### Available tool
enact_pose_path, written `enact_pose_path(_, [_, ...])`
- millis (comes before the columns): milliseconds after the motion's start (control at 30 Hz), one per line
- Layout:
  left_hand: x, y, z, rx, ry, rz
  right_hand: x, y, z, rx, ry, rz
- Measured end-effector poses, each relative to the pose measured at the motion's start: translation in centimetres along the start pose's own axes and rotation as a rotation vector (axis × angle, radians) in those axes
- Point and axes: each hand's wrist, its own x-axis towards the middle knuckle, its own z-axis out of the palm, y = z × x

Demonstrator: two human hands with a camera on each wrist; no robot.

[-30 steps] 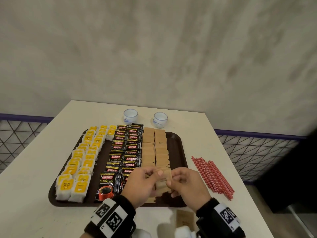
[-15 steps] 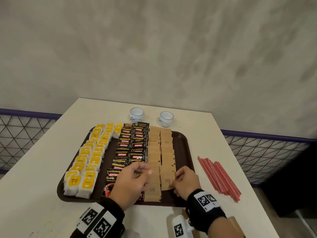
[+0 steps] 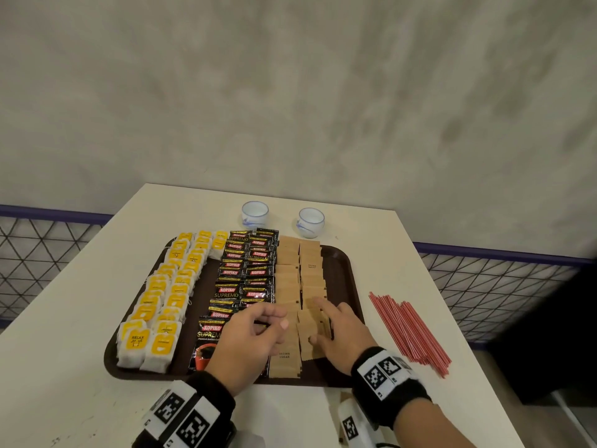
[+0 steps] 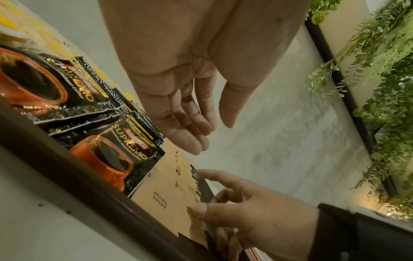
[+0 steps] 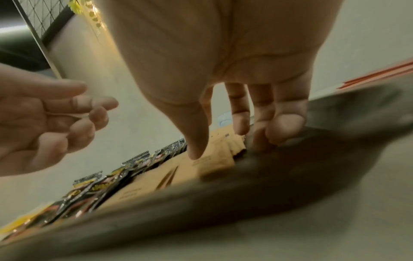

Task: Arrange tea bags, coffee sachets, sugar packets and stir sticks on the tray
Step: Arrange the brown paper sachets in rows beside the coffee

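Note:
On the brown tray, yellow-tagged tea bags fill the left, black coffee sachets the middle, and brown sugar packets two rows to their right. Red stir sticks lie on the table, right of the tray. My left hand hovers over the near sachets with loosely curled fingers and holds nothing. My right hand rests on the nearest sugar packets: its thumb presses one, and its fingers reach down at the packets' right edge.
Two small white cups stand behind the tray. The white table ends close on the right, past the sticks, and a black mesh railing runs behind both sides.
A second ago both hands held sugar packets just above the tray's near end. The packets now lie in the right-hand row, my left hand has let go, and my right hand rests on them.

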Motion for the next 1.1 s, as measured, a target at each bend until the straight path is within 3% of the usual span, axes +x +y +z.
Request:
enact_pose_path(100, [-0.1,0.0,-0.1,0.007,-0.006,-0.002,0.2,0.1,0.0,-0.041,-0.043,0.029])
enact_pose_path(1100, [-0.5,-0.5,0.0,-0.045,0.006,-0.022,-0.4,-0.9,0.6,-0.053,0.023,0.066])
